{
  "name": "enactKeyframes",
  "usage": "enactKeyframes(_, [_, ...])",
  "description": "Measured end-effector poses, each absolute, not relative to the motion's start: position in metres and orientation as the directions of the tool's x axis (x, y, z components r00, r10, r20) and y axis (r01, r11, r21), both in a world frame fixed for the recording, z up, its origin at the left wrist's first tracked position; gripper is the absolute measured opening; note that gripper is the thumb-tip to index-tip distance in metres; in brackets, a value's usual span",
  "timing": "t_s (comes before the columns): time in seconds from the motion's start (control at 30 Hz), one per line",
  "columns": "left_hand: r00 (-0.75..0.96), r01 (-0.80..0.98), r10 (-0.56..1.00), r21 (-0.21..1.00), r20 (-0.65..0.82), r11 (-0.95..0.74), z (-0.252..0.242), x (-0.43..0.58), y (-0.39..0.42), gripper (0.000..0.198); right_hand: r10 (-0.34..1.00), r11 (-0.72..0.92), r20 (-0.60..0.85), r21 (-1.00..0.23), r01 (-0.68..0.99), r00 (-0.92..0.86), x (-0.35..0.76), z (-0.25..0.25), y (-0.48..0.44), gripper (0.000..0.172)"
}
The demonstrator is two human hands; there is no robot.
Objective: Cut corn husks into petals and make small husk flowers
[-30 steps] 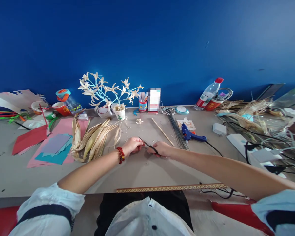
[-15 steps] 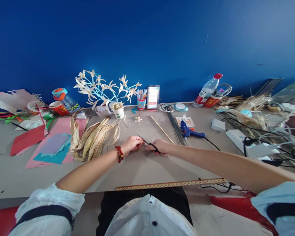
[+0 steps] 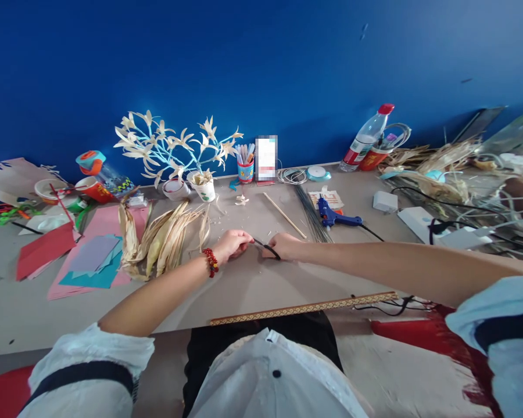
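Observation:
My right hand (image 3: 286, 247) is closed around the black handles of a pair of scissors (image 3: 272, 251), whose blades point left toward my other hand. With fingertips pinched together, my left hand (image 3: 233, 244) meets the scissors' tip end; whatever it pinches is too small to make out. A beaded red bracelet (image 3: 210, 262) circles the left wrist. Dried corn husks (image 3: 174, 238) lie left of my hands. Beyond them, pale husk flowers (image 3: 183, 139) on blue stems stand in a white cup (image 3: 204, 190). Small pale scraps (image 3: 242, 200) dot the table behind my hands.
A thin stick (image 3: 285, 215), a bundle of wires (image 3: 310, 212) and a blue glue gun (image 3: 339, 218) lie behind my right hand. Coloured paper (image 3: 91, 255) is at left. A bottle (image 3: 364, 145) and tangled cables (image 3: 475, 215) occupy the right. A patterned strip (image 3: 303, 309) runs along the front edge.
The scissors have turned and shifted; their blades no longer extend up past my left fingertips. Both hands appear slightly higher in the picture, as the whole view has tilted a little.

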State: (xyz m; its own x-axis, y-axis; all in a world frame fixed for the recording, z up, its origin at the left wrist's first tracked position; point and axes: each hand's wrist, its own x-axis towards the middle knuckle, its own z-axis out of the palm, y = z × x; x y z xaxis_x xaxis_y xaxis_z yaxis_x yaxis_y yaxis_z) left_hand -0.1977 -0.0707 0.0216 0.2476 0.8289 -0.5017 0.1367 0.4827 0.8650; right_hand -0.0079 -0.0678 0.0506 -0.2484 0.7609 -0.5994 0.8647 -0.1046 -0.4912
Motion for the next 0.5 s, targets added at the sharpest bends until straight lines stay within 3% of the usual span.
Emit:
enactKeyframes(0.13, [0.259,0.099,0.852,0.890,-0.455,0.445,0.023,-0.200,-0.074,0.017,0.727,-0.062,-0.598,-0.546,0.835,-0.338,-0.004,0.050,-0.065,0.053])
enactKeyframes(0.23, [0.286,0.045,0.860,0.903,-0.422,0.428,0.023,-0.203,-0.076,0.021,0.781,0.030,-0.499,-0.570,0.821,-0.375,0.005,0.055,-0.059,0.058])
enactKeyframes(0.37, [0.315,0.015,0.842,0.889,-0.438,0.457,0.020,-0.206,-0.073,0.026,0.902,0.167,-0.293,-0.443,0.881,-0.318,0.020,0.061,-0.055,0.055])
enactKeyframes(0.5, [0.317,0.025,0.808,0.857,-0.496,0.515,0.024,-0.205,-0.065,0.030,0.960,0.097,-0.218,-0.335,0.937,-0.178,0.028,0.054,-0.060,0.051])
